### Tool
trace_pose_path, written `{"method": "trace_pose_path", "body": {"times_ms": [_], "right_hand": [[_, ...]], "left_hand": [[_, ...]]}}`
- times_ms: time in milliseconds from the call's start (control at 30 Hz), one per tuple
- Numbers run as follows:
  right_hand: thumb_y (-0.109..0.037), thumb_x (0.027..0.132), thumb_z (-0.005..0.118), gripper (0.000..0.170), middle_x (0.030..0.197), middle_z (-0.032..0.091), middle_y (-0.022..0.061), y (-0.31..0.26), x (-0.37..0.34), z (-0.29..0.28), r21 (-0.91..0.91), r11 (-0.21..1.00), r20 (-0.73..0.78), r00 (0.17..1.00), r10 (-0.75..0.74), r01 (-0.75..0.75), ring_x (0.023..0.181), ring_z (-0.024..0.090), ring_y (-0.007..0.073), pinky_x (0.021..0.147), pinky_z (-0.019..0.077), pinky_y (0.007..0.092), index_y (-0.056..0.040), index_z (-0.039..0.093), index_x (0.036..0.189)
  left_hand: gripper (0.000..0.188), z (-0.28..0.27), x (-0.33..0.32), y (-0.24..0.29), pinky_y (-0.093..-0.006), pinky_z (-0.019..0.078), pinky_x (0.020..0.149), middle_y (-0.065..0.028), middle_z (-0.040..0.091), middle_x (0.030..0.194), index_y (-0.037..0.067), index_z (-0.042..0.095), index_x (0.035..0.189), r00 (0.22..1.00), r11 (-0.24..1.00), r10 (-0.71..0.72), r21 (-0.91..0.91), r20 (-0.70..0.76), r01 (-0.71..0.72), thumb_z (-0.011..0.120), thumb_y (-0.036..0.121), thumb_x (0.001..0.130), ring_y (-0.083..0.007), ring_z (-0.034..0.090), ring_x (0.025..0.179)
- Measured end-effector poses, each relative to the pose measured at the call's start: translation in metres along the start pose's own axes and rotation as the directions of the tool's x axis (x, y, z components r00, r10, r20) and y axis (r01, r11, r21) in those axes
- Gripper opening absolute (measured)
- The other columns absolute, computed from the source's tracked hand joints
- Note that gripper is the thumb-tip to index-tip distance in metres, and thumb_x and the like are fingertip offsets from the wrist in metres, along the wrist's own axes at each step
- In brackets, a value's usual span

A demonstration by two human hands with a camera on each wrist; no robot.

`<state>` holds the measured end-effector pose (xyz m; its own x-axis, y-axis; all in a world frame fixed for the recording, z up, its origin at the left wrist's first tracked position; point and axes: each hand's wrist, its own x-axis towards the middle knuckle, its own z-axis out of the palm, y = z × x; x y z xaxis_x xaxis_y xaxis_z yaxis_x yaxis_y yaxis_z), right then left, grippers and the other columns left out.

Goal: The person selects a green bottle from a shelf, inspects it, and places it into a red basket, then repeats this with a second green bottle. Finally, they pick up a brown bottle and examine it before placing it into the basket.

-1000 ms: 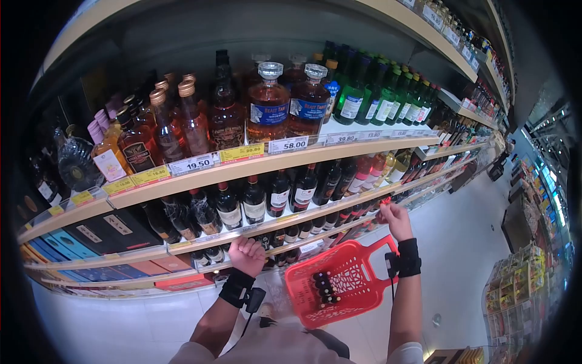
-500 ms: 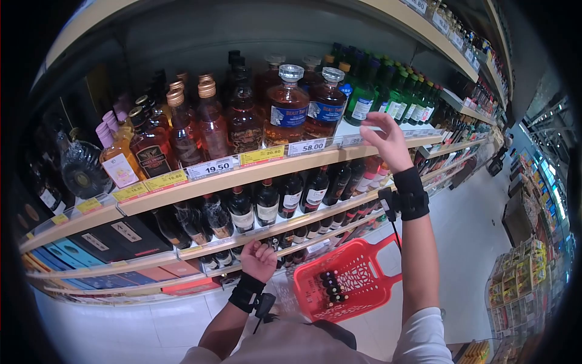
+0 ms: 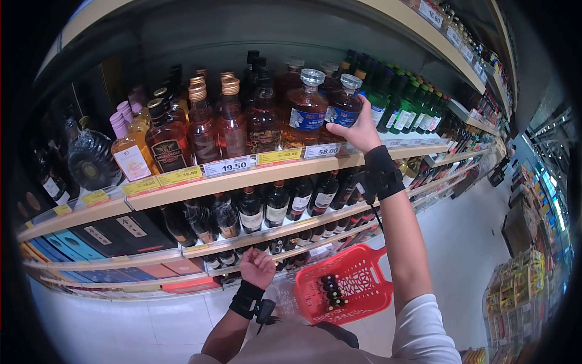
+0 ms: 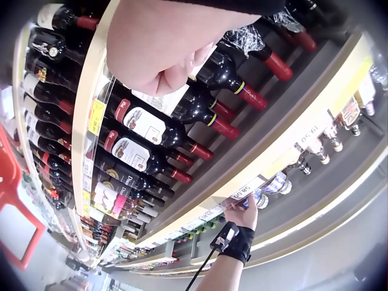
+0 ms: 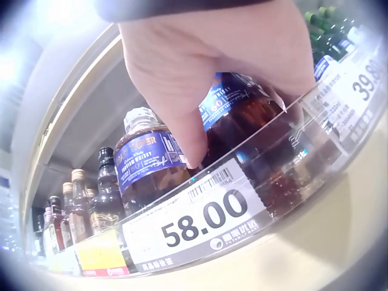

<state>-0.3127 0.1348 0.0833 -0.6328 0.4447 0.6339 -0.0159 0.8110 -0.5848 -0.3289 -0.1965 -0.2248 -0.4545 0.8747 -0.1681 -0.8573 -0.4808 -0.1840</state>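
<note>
On the upper shelf my right hand [image 3: 359, 126] grips the right-hand of two front whisky bottles, an amber one with a blue label [image 3: 341, 115] and a clear faceted stopper. In the right wrist view the thumb [image 5: 193, 142] lies along the bottle's left side, and the other fingers go round its far side. The matching whisky bottle [image 5: 148, 159] stands just left of the thumb. My left hand [image 3: 257, 267] hangs loosely curled, holding nothing, in front of the lower shelves. Dark wine bottles [image 4: 145, 124] lie close beyond it in the left wrist view.
A red shopping basket [image 3: 379, 291] with several small dark bottles in it is below on the right. Green bottles [image 3: 403, 112] stand right of the whisky, copper-capped bottles [image 3: 200, 121] left. A clear guard strip and a 58.00 price tag [image 5: 203, 221] edge the shelf.
My right hand has left the red basket's handle, risen to the upper shelf and closed round a whisky bottle. The left hand's fingers have loosened slightly. The view has shifted a little left.
</note>
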Motion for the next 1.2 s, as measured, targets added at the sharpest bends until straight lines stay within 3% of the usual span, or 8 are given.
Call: {"method": "trace_pose_path", "body": {"times_ms": [67, 167, 267, 567, 767, 867, 1067, 1200], "right_hand": [[-0.029, 0.061, 0.090, 0.114, 0.134, 0.046, 0.0246, 0.002, 0.001, 0.002, -0.023, 1.000, -0.020, 1.000, -0.021, 0.021, 0.123, 0.050, 0.0315, 0.106, 0.0390, 0.0366, 0.0063, 0.018, 0.142], [-0.026, 0.064, 0.090, 0.112, 0.136, 0.046, 0.0212, 0.001, -0.002, -0.001, -0.041, 0.999, 0.003, 1.000, -0.020, 0.020, 0.126, 0.047, 0.0272, 0.108, 0.0371, 0.0358, 0.0066, 0.017, 0.143], [-0.030, 0.061, 0.092, 0.113, 0.133, 0.049, 0.0205, -0.010, -0.005, 0.000, -0.090, 0.995, -0.060, 0.998, 0.036, -0.041, 0.123, 0.050, 0.0272, 0.107, 0.0380, 0.0352, 0.0072, 0.021, 0.141], [-0.032, 0.058, 0.093, 0.111, 0.129, 0.051, 0.0212, 0.004, 0.005, -0.004, -0.072, 0.995, 0.007, 0.998, 0.064, -0.063, 0.121, 0.051, 0.0266, 0.105, 0.0396, 0.0344, 0.0104, 0.027, 0.137], [-0.029, 0.059, 0.092, 0.102, 0.125, 0.054, 0.0199, 0.005, 0.005, 0.000, -0.078, 0.995, -0.057, 0.997, 0.058, -0.062, 0.117, 0.054, 0.0252, 0.103, 0.0411, 0.0340, 0.0096, 0.033, 0.132], [-0.034, 0.055, 0.092, 0.110, 0.126, 0.053, 0.0236, 0.006, 0.008, -0.003, -0.019, 0.998, 0.054, 0.996, 0.066, -0.065, 0.117, 0.055, 0.0292, 0.103, 0.0418, 0.0350, 0.0105, 0.029, 0.134], [-0.030, 0.055, 0.092, 0.100, 0.121, 0.057, 0.0217, 0.018, 0.006, 0.006, -0.010, 1.000, -0.080, 0.997, 0.011, -0.012, 0.111, 0.059, 0.0277, 0.099, 0.0450, 0.0353, 0.0082, 0.035, 0.127], [-0.027, 0.057, 0.092, 0.094, 0.117, 0.059, 0.0203, -0.007, -0.010, 0.007, -0.016, 1.000, -0.195, 0.981, -0.010, 0.007, 0.108, 0.060, 0.0257, 0.096, 0.0463, 0.0344, 0.0082, 0.037, 0.126]], "left_hand": [[0.030, -0.007, -0.001, 0.004, -0.0260, 0.0274, 0.047, 0.0021, 0.040, 0.053, 0.010, 0.054, 0.066, 1.000, 1.000, -0.011, -0.007, 0.020, 0.011, 0.054, 0.025, 0.092, -0.0114, 0.034, 0.048], [0.029, -0.012, -0.001, 0.005, -0.0264, 0.0285, 0.047, 0.0021, 0.039, 0.053, 0.010, 0.055, 0.067, 1.000, 1.000, -0.004, 0.017, 0.018, 0.004, 0.054, 0.025, 0.091, -0.0122, 0.035, 0.049], [0.028, -0.008, -0.003, 0.003, -0.0266, 0.0292, 0.046, 0.0020, 0.038, 0.053, 0.010, 0.056, 0.067, 1.000, 1.000, -0.020, 0.002, 0.003, 0.020, 0.054, 0.024, 0.091, -0.0127, 0.035, 0.049], [0.029, -0.010, -0.006, 0.004, -0.0259, 0.0288, 0.047, 0.0021, 0.036, 0.053, 0.010, 0.054, 0.066, 0.999, 0.997, -0.051, 0.051, 0.011, 0.050, 0.054, 0.025, 0.091, -0.0114, 0.035, 0.050], [0.030, -0.011, -0.010, 0.004, -0.0250, 0.0272, 0.048, 0.0031, 0.034, 0.052, 0.011, 0.054, 0.065, 0.999, 0.997, -0.029, 0.066, -0.026, 0.031, 0.053, 0.025, 0.091, -0.0105, 0.033, 0.049], [0.030, -0.012, -0.014, 0.002, -0.0255, 0.0266, 0.047, 0.0034, 0.034, 0.052, 0.011, 0.054, 0.066, 0.999, 0.997, -0.038, 0.063, -0.007, 0.038, 0.052, 0.025, 0.092, -0.0104, 0.032, 0.049], [0.032, -0.014, -0.013, 0.005, -0.0262, 0.0261, 0.047, 0.0028, 0.035, 0.051, 0.010, 0.055, 0.066, 0.997, 0.997, -0.048, 0.064, 0.053, 0.045, 0.051, 0.025, 0.093, -0.0106, 0.031, 0.047], [0.032, -0.004, -0.014, 0.006, -0.0262, 0.0262, 0.047, 0.0018, 0.037, 0.052, 0.009, 0.056, 0.068, 0.996, 0.995, -0.024, 0.103, 0.090, 0.015, 0.050, 0.026, 0.094, -0.0107, 0.032, 0.047]]}}
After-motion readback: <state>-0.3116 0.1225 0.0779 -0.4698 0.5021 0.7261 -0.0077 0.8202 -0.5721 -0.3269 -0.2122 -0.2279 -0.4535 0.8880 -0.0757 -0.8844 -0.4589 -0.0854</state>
